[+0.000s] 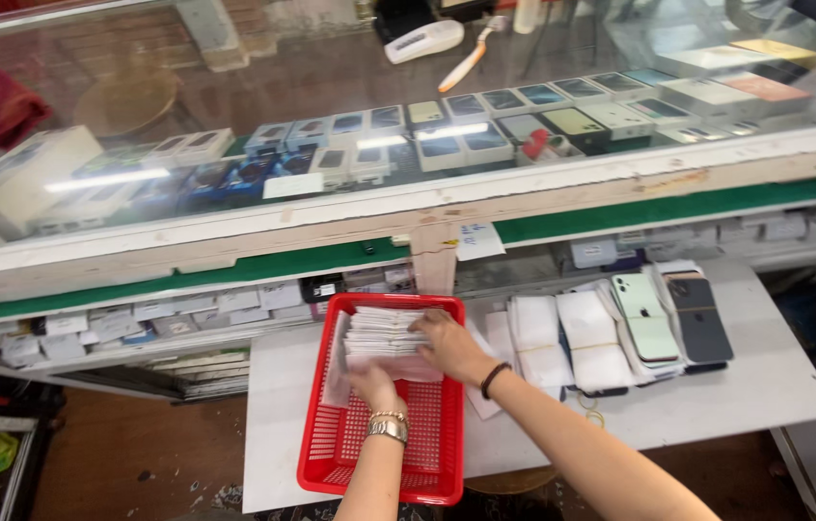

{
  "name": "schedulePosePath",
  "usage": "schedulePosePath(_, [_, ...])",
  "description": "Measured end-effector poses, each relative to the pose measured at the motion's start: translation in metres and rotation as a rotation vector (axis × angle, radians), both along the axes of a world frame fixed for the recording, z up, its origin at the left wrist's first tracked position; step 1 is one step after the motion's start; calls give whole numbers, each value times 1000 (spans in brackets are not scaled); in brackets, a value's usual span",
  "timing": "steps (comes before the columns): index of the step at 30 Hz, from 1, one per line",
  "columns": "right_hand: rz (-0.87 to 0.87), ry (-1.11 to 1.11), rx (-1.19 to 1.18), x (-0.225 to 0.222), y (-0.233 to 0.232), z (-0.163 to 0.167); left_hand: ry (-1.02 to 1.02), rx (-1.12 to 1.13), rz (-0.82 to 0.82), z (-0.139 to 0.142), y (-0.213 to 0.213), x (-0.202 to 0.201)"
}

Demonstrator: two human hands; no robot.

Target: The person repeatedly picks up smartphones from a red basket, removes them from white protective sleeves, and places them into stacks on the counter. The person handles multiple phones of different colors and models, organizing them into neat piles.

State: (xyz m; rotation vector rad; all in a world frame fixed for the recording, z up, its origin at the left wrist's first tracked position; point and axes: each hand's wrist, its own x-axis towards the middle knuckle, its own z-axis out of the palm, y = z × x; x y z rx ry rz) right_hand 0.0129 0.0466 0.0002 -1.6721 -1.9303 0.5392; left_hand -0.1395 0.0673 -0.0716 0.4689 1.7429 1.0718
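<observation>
While our left hand and right hand close loosely on thin white packets in the red basket, we judge them light, floppy, slippery; best pinched by edges.

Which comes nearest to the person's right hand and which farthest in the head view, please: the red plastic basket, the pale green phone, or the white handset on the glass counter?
From the right hand:
1. Red plastic basket, directly under the hand, which reaches into it.
2. Pale green phone, to the right on the white table.
3. White handset, far up on the glass counter.
</observation>
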Motion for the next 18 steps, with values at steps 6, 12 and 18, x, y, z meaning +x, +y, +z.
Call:
schedulePosePath(6, [-242,319,-123,130,-17,13,315,593,-219,50,-25,91])
schedulePosePath(12, [-445,497,-375,240,-72,-8,112,453,-798,52,-52,183])
schedulePosePath(18, [-481,442,-600,270,-106,-38,538,86,-772,13,-96,233])
